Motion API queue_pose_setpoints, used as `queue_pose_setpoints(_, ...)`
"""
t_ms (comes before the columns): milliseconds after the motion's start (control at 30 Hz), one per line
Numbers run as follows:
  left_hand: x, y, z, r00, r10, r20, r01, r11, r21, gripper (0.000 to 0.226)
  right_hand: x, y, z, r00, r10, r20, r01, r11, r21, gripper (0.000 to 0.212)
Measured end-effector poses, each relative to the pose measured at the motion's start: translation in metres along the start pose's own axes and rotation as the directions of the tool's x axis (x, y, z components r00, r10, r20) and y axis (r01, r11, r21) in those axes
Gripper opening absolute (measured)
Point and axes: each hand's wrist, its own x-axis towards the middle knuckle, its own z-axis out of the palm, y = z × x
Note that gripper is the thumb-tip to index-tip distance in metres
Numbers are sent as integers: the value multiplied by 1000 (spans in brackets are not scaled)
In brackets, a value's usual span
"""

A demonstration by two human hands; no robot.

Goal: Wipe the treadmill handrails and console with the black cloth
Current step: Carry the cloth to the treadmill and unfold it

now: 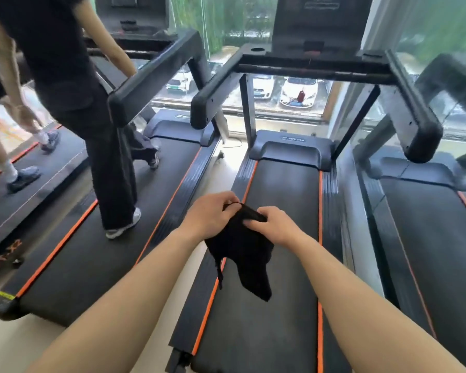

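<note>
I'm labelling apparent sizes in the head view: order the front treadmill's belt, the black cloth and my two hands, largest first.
1. treadmill belt
2. black cloth
3. left hand and right hand: about alike, so not ranked.

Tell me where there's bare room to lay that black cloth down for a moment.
The belt ahead is bare between its orange stripes up to the motor cover. The pale floor strip left of it is also free. The neighbouring belt is crowded: a person stands on it.
</note>
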Motion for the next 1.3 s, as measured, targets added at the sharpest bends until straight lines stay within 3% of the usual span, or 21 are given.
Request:
queue_pose_setpoints(167,52,-23,-18,999,-7,45,9,999,-44,18,42,-2,-19,991,129,36,-129,992,-12,56)
queue_pose_setpoints(467,160,-38,-45,991,-15,-132,11,999,-33,18,128,-1,-67,981,138,-136,-129,989,71,55)
queue_pose_setpoints(633,241,-44,-63,999,-35,34,36,998,-54,42,212,-6,-97,977,111,-179,-65,967,245,50)
queue_pose_setpoints(733,295,-54,-71,999,-34,32,34,999,12,32,267,-10,-123,982,112,-153,-57,945,323,43)
queue_pose_setpoints(833,342,-67,-90,983,-184,1,184,983,-3,18,313,-20,-149,987,127,-95,-86,933,350,30)
queue_pose_setpoints(1000,381,-65,-138,925,-376,60,368,923,111,8,361,-62,-191,981,126,146,-161,951,262,18)
queue_pose_setpoints(1100,391,-61,-163,889,-458,6,458,889,14,9,373,-94,-208,985,108,133,-144,944,299,2)
queue_pose_setpoints(1300,414,-77,-211,821,-570,-18,561,812,-159,13,403,-133,-218,971,168,173,-218,919,330,23)
